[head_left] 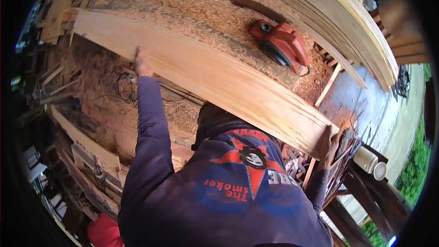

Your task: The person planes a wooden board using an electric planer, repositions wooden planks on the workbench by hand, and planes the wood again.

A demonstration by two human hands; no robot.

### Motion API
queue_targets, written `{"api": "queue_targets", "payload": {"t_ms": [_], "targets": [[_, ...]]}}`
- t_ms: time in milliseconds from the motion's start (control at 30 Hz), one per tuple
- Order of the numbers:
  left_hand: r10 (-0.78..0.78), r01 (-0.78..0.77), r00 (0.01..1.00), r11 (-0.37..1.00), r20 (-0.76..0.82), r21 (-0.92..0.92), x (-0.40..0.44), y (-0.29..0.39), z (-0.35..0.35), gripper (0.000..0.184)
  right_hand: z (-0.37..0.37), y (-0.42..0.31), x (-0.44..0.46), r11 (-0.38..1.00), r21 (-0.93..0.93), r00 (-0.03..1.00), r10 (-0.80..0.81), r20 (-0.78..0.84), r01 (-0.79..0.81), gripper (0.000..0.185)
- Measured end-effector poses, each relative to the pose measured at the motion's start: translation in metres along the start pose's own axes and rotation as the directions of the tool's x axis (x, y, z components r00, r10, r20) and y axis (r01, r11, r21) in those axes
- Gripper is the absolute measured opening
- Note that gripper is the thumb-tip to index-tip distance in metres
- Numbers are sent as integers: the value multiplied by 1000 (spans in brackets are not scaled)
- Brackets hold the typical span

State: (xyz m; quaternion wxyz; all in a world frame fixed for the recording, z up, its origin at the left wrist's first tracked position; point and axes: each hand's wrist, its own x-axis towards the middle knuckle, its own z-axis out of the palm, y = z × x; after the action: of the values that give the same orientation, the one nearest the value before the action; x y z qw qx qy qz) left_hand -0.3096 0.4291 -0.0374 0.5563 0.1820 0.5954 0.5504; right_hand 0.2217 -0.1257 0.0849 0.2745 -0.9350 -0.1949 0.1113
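A long, wide wooden plank [206,75] runs slantwise in front of my body, from upper left to lower right. My left hand [142,63] grips its near edge, the thumb lying on the upper face and the other fingers hidden below. At the plank's right end, my right hand [326,148] is closed around the corner, its fingers partly out of sight. Beyond the plank, a red electric planer [286,45] rests on the shavings, apart from both hands.
Wood shavings [132,0] cover the work surface. Stacked boards [329,13] lie at upper right. Two pale containers [366,159] stand beside my right hand. A thin dark cable [125,88] loops below my left hand. More timber [87,148] lies at lower left.
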Motion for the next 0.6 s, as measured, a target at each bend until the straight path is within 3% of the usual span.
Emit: {"api": "queue_targets", "payload": {"t_ms": [100,200,267,333,367,400,433,467,500,533,567,600], "targets": [[-52,59,988,997,146,-41,12,-16,-14,62,-12,5,4,998,10,998,57,18,-57,46],[-67,62,986,997,156,36,-6,-19,-15,70,-13,29,14,995,95,999,38,-29,-35,45],[-66,51,994,984,86,173,-35,-14,-2,75,-16,26,20,996,56,998,63,6,-64,45],[-106,82,989,975,106,208,-44,-5,-3,79,-14,37,32,984,-175,998,48,30,-42,46],[-162,125,979,958,126,258,-46,-4,-1,83,-10,23,29,998,-13,996,62,69,-61,53],[-149,113,979,965,142,238,-40,-2,-2,83,-9,30,29,992,-57,991,118,66,-114,58],[-191,153,981,881,40,447,-24,-2,-12,90,-11,16,27,979,-138,983,161,84,-149,60],[-196,168,981,822,-7,544,-20,-9,-17,94,-12,4,23,958,-218,972,213,99,-187,62],[-200,188,978,752,-53,631,-15,-16,-21,97,-9,19,22,973,-176,981,166,104,-147,64],[215,-151,975,500,46,853,-15,-26,-26,100,-1,33,21,985,-132,987,123,106,-108,66],[543,-364,797,81,265,928,-19,-26,-23,102,5,31,17,980,-189,995,74,61,-61,71],[547,-383,788,77,282,920,-22,-29,-16,102,2,30,16,982,-188,993,34,113,-12,67]]}}
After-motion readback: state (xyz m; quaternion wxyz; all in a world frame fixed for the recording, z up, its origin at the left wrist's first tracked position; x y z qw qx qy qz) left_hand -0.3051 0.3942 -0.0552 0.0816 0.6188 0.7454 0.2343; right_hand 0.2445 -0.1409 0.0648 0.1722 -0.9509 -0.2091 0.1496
